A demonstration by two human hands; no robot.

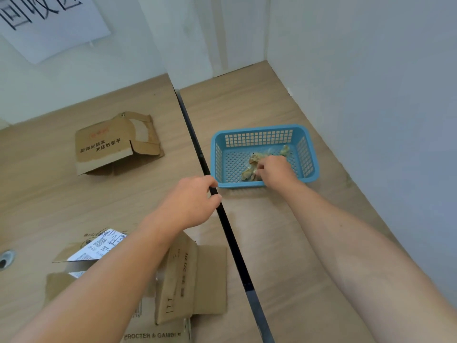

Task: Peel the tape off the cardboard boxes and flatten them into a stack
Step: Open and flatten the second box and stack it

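Observation:
A flattened brown cardboard box with printed characters lies on the left table, far side. A second opened cardboard box with a white shipping label lies near me under my left forearm. My right hand reaches into a blue plastic basket and its fingertips pinch crumpled tape scraps on the basket floor. My left hand hovers over the table's edge beside the basket, fingers loosely curled, holding nothing.
A dark gap runs between the two wooden tables. White walls close off the back and right. A paper sign hangs on the back wall. A round cable hole sits at the left edge.

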